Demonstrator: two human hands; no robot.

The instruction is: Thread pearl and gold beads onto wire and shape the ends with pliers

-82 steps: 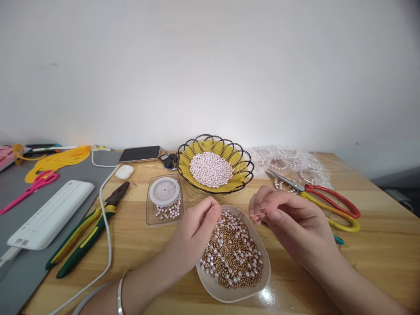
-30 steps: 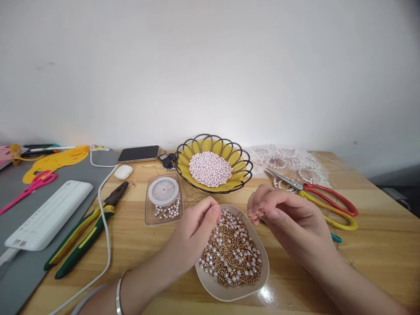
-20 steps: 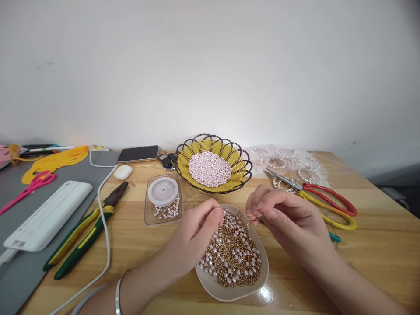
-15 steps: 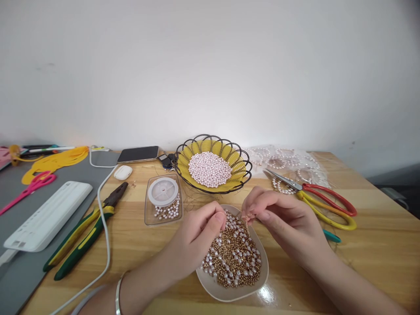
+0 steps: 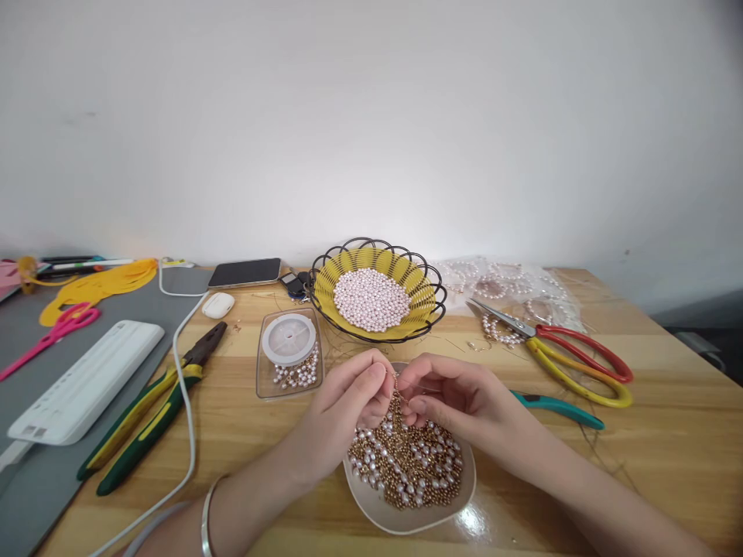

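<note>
A pale bowl [image 5: 377, 510] of gold beads and pearls [image 5: 406, 464] stands near the front edge of the table. Over its back left side, my left hand [image 5: 354, 394] is closed, with thumb and forefinger pinching a thin gold beaded chain [image 5: 396, 384]. My right hand [image 5: 458, 394] is just to the right of it, thumb and fingers pinched on a thin gold wire [image 5: 405, 399] beside the chain. Behind the hands is a yellow basket [image 5: 421, 309] with pink-white pearls [image 5: 371, 300]. The exact join between chain and wire is too small to tell.
Left of the hands lie a clear box [image 5: 264, 379] with a spool, green-yellow pliers [image 5: 151, 418], a white cable and a white power strip [image 5: 87, 383]. At right are red-yellow scissors [image 5: 569, 356], a teal-handled tool [image 5: 563, 406] and bagged pearl strings [image 5: 505, 282].
My right hand has moved left and slightly down, close to my left hand. More of the teal handle and a small gold piece behind the right hand now show.
</note>
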